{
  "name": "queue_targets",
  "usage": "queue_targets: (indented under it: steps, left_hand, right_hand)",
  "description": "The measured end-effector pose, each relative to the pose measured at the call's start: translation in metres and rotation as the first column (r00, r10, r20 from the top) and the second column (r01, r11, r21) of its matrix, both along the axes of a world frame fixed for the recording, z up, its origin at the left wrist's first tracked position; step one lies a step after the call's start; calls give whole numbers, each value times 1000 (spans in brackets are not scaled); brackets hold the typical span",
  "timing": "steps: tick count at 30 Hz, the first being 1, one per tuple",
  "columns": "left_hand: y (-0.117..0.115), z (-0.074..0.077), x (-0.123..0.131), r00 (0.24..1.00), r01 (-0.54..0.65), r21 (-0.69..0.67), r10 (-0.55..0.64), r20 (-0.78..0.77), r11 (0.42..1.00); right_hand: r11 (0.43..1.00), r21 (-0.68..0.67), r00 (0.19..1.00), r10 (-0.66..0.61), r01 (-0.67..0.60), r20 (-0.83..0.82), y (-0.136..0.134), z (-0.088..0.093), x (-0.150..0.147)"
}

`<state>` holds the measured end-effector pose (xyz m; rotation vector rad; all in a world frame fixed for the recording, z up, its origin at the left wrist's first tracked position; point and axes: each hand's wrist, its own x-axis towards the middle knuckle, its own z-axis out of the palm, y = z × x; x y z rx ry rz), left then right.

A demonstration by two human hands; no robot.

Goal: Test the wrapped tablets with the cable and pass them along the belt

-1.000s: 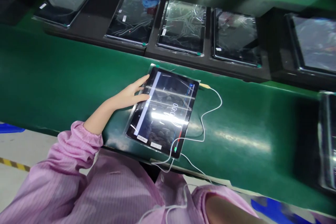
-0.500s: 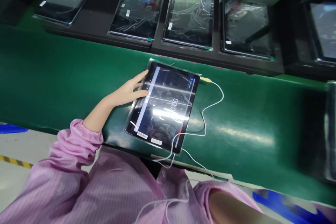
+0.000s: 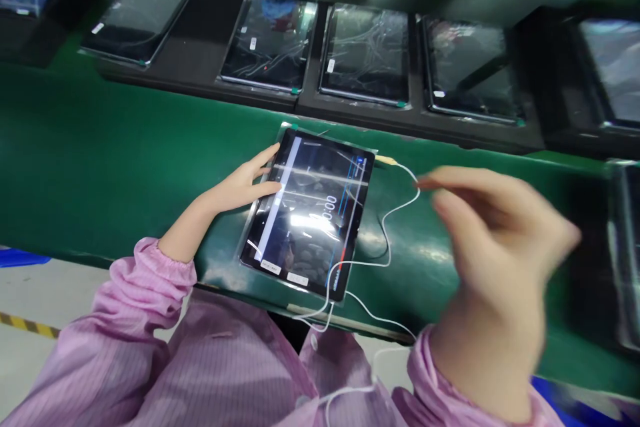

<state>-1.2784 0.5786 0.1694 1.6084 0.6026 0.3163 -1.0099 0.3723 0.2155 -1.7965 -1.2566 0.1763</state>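
Note:
A lit tablet (image 3: 310,213) in a clear plastic sleeve lies on the green belt (image 3: 100,167) in front of me. My left hand (image 3: 240,183) rests on its left edge, fingers spread and flat on the screen's border. White earphone cables (image 3: 395,227) run from the tablet's lower and upper right corners toward my chest. My right hand (image 3: 495,253) is raised in the air to the right of the tablet, blurred by motion, with its fingers bent and pointing left; nothing shows in it.
A row of several dark tablets wrapped in film (image 3: 365,53) sits in black trays (image 3: 200,47) along the far side of the belt. More wrapped tablets (image 3: 620,253) lie at the right edge. Grey floor with a yellow stripe (image 3: 25,323) shows at the lower left.
My right hand has come up from below the frame into the air beside the tablet. My left hand stays on the tablet's left edge.

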Motion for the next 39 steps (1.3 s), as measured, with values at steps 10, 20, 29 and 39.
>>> queue_targets:
  steps: [10, 20, 29, 39]
  left_hand:
    - [-2, 3, -4, 998, -47, -86, 44, -33, 995]
    - [-3, 9, -5, 995, -68, -125, 58, -78, 990]
    - [-12, 10, 5, 943, -230, -356, 297, 148, 906]
    - [-59, 9, 15, 819, -288, -658, 535, 208, 696]
  right_hand:
    - [991, -98, 987, 106, -94, 119, 63, -79, 46]
    - [986, -91, 970, 158, -143, 185, 73, -75, 45]
    - [971, -54, 946, 238, -231, 222, 79, -81, 53]
    - [971, -38, 955, 240, -237, 175, 75, -80, 51]
